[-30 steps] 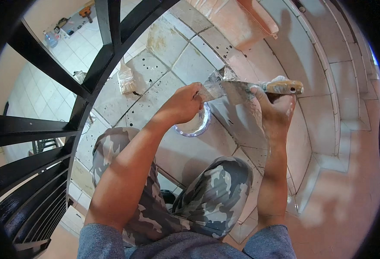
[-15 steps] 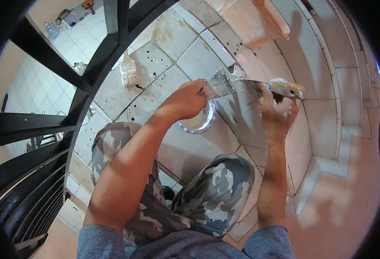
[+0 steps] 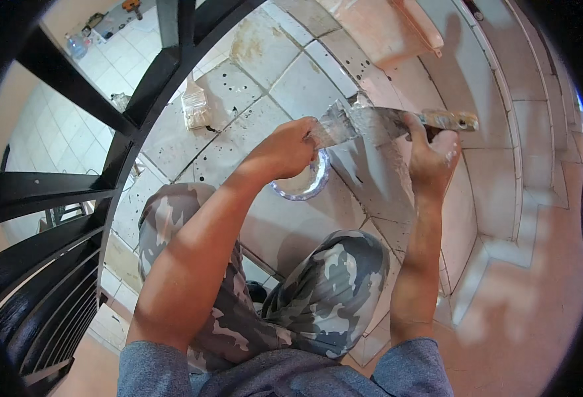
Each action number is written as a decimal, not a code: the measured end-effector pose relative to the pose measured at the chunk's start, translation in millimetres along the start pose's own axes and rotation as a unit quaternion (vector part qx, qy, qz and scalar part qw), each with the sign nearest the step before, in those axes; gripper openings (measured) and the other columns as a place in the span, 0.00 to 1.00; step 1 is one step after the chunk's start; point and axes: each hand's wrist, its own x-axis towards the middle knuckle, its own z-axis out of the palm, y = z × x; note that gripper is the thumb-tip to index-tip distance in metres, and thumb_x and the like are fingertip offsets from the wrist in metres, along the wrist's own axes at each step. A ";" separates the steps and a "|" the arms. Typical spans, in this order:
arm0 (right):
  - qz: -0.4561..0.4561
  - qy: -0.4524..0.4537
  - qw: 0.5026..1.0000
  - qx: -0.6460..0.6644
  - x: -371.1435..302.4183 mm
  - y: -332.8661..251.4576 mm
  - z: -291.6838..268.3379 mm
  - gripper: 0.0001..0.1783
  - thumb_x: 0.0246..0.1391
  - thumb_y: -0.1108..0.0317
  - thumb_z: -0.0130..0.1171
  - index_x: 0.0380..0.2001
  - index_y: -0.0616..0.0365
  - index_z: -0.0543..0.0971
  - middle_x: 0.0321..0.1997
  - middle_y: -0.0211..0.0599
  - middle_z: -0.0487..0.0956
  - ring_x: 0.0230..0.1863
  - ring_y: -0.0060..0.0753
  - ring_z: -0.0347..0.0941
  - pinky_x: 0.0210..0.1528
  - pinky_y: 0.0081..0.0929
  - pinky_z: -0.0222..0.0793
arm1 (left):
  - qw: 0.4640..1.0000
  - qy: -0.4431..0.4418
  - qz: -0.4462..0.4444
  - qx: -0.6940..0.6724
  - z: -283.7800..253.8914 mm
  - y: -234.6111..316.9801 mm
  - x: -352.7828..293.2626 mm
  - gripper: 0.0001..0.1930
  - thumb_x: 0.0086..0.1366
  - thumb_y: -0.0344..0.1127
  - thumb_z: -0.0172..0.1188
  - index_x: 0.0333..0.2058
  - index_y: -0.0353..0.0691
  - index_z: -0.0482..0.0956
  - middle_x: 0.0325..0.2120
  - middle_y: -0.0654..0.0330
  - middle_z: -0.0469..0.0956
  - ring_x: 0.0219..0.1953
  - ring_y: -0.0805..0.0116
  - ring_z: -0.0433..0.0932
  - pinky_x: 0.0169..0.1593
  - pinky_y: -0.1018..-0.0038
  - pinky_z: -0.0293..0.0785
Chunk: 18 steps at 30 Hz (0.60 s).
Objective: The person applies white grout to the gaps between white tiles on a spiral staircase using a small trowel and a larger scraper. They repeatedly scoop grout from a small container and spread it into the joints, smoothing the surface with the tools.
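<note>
My left hand [image 3: 290, 151] is closed around a putty knife, its handle hidden in my fist and its smeared blade [image 3: 335, 127] pointing right. My right hand [image 3: 435, 162] grips a second putty knife [image 3: 451, 120] by its worn, paint-stained handle. That blade [image 3: 389, 124] points left toward the first one. White paste clings to both blades where they meet or nearly meet; actual contact cannot be made out. Paste specks dot my right fingers. Partly beneath my left hand, a round tub [image 3: 303, 196] with a white and purple rim holds pale paste.
A white-smeared paintbrush [image 3: 197, 109] lies on the spotted floor tiles [image 3: 248, 192], left of the tub. An orange-pink plastic tray [image 3: 397, 33] is at the far side. Tiled steps [image 3: 496, 178] rise on the right; a black metal railing [image 3: 121, 145] curves along the left.
My right hand has turned its putty knife, and the handle has shifted slightly right and away from me. The left hand and its knife have barely moved.
</note>
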 end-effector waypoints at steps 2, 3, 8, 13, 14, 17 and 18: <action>0.076 -0.021 0.996 0.048 0.6 1.7 -5.0 0.14 0.53 0.69 0.69 0.36 0.68 0.78 0.30 0.37 0.81 0.28 0.27 0.75 0.34 0.27 0.71 | 1.000 0.010 0.008 0.009 4.4 -7.8 3.3 0.06 0.66 0.32 0.47 0.34 0.35 0.71 0.26 0.59 0.75 0.30 0.69 0.74 0.39 0.71 0.71; 0.078 -0.027 0.996 0.042 1.8 1.4 -5.7 0.15 0.53 0.69 0.69 0.37 0.69 0.78 0.31 0.37 0.80 0.30 0.26 0.74 0.35 0.26 0.70 | 1.000 0.014 0.012 0.015 4.8 -12.4 4.5 0.06 0.66 0.31 0.47 0.34 0.36 0.71 0.26 0.60 0.75 0.30 0.70 0.74 0.39 0.72 0.71; -0.051 -0.046 0.992 -0.103 23.0 9.8 3.6 0.18 0.53 0.63 0.71 0.36 0.68 0.78 0.31 0.37 0.80 0.30 0.27 0.73 0.35 0.28 0.68 | 0.998 -0.032 -0.010 -0.060 2.3 -2.1 2.6 0.06 0.66 0.31 0.47 0.34 0.36 0.71 0.27 0.61 0.75 0.31 0.71 0.74 0.40 0.73 0.72; 0.106 -0.079 0.984 0.117 42.0 28.6 -7.2 0.22 0.50 0.61 0.74 0.38 0.67 0.77 0.29 0.35 0.79 0.28 0.26 0.73 0.32 0.25 0.69 | 0.995 -0.043 0.010 -0.094 5.0 0.3 4.5 0.06 0.69 0.32 0.48 0.35 0.36 0.71 0.27 0.62 0.75 0.31 0.73 0.73 0.40 0.75 0.71; 0.120 -0.086 0.982 0.120 45.7 28.8 -8.3 0.22 0.49 0.61 0.74 0.38 0.67 0.77 0.30 0.35 0.79 0.28 0.25 0.73 0.32 0.25 0.69 | 0.995 -0.043 0.005 -0.095 6.2 -1.5 5.5 0.07 0.69 0.32 0.48 0.35 0.36 0.71 0.27 0.62 0.75 0.31 0.73 0.73 0.40 0.75 0.71; 0.138 -0.086 0.980 0.117 46.5 27.1 -7.0 0.22 0.49 0.63 0.75 0.39 0.66 0.75 0.29 0.32 0.78 0.28 0.25 0.72 0.32 0.25 0.69 | 0.994 -0.047 0.000 -0.099 5.6 -3.6 6.5 0.07 0.71 0.32 0.47 0.36 0.36 0.71 0.27 0.62 0.74 0.31 0.73 0.73 0.40 0.75 0.71; 0.130 -0.099 0.979 0.121 50.1 33.0 2.7 0.22 0.49 0.64 0.74 0.38 0.66 0.75 0.30 0.34 0.78 0.27 0.25 0.72 0.31 0.25 0.69 | 0.994 -0.048 0.000 -0.100 5.4 -3.4 6.9 0.07 0.71 0.33 0.47 0.36 0.36 0.71 0.27 0.62 0.74 0.31 0.73 0.73 0.40 0.75 0.72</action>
